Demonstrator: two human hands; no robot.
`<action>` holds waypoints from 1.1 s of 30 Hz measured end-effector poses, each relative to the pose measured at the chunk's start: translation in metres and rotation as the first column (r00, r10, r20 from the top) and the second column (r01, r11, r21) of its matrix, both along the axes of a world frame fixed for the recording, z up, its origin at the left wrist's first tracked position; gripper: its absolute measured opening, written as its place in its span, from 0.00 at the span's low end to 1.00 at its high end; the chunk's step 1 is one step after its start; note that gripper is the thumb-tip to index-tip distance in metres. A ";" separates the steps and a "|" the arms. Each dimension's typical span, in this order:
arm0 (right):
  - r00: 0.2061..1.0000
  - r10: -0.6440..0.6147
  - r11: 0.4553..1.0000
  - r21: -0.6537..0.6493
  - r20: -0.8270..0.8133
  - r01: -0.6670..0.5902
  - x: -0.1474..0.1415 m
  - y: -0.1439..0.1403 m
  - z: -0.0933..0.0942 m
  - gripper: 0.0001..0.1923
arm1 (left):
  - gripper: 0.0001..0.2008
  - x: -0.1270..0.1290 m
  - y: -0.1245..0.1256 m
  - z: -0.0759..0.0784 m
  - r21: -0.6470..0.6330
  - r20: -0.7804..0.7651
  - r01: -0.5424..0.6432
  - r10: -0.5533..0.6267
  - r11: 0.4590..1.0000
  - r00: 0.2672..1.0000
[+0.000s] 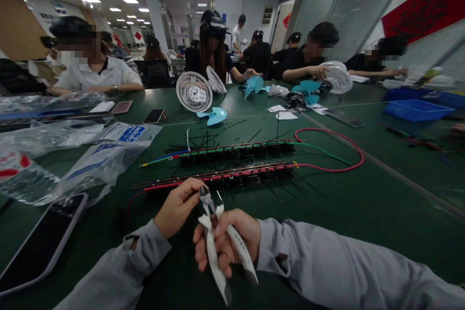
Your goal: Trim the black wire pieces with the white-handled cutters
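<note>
Right hand (232, 242) wrapped around the white handles of the cutters (214, 237), left hand (178, 206) pinching at the jaws beside the strip (225, 177); cutters light, rigid, best gripped mid-handle.

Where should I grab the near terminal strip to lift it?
Probably by its bare right end, coming from above and pinching across the narrow width. The near strip lies flat and long on the table; its left end is crowded by the left hand and by the cutters in the right hand. Mind the red wire looping off that end.
</note>
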State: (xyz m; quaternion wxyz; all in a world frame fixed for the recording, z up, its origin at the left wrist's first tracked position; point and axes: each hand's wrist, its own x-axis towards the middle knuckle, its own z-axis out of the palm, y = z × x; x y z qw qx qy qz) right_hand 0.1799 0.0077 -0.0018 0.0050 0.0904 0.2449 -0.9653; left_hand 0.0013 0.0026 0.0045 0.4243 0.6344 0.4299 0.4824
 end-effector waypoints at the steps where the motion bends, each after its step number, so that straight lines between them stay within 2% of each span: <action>1: 1.000 0.000 1.000 0.005 0.000 0.000 0.000 0.000 0.000 0.23 | 0.06 0.000 0.000 0.000 0.000 -0.003 0.002 -0.002 1.000 1.000; 8: 0.999 -0.037 0.999 0.009 0.031 0.036 0.000 -0.002 0.003 0.20 | 0.05 0.000 0.000 -0.001 -0.007 0.015 0.017 -0.016 1.000 1.000; 16: 0.996 0.039 0.997 -0.073 0.075 -0.033 0.004 0.000 0.011 0.10 | 0.06 0.000 -0.001 -0.001 0.000 0.023 0.020 -0.020 1.000 1.000; 33: 0.987 0.056 0.994 -0.100 0.148 -0.041 0.005 -0.001 0.017 0.09 | 0.06 0.000 -0.001 0.000 0.006 0.002 0.031 -0.031 1.000 1.000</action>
